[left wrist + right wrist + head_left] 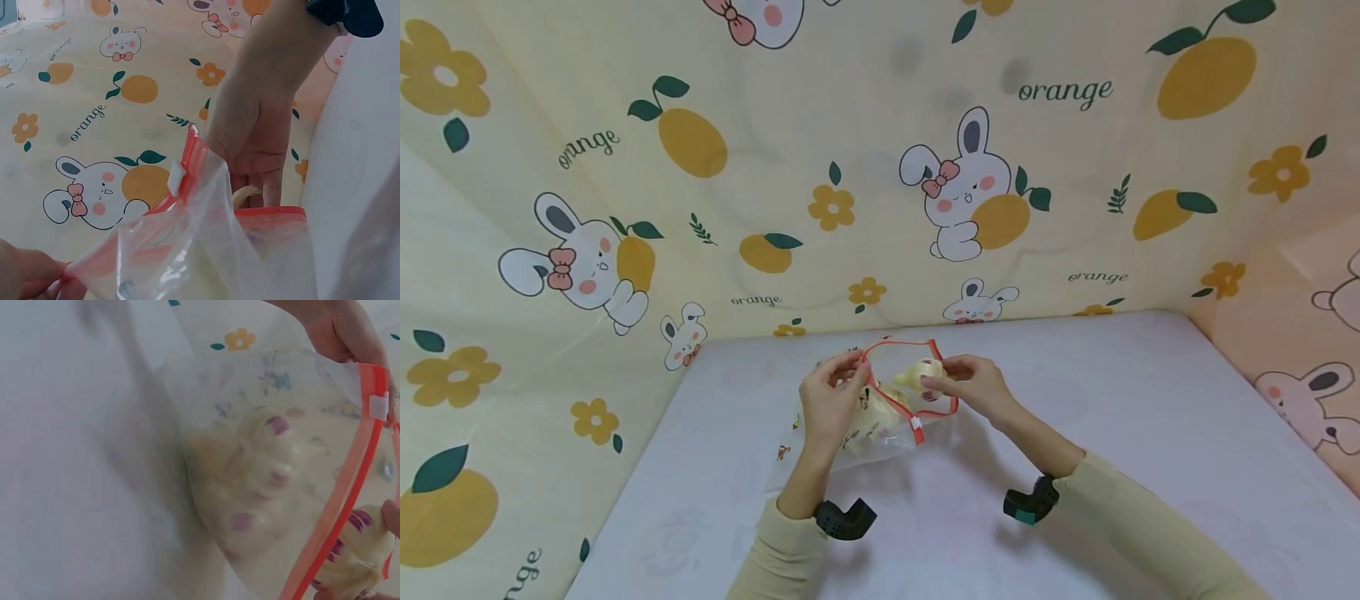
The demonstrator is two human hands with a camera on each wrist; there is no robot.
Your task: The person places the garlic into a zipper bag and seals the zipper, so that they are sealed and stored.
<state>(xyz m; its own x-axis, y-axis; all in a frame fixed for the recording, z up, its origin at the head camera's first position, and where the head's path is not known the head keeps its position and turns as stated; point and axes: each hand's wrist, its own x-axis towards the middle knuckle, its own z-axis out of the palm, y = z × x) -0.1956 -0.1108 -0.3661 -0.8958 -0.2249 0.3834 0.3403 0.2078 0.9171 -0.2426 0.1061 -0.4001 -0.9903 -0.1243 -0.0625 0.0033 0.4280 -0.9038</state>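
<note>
A clear zip bag with a red-orange zip edge lies tilted on the table, its mouth held wide apart. My left hand pinches the rim on the left side of that mouth; its fingertips also show at the lower left of the left wrist view. With my right hand I grip a pale garlic bulb at the mouth, stem pointing into the bag. Purple patches mark this bulb in the right wrist view. Through the cloudy plastic there, several more garlic bulbs appear inside the bag.
A white slider sits on the zip edge. The white table extends around the bag. Behind it hangs a cream cloth printed with rabbits and oranges. Both wrists carry black camera mounts.
</note>
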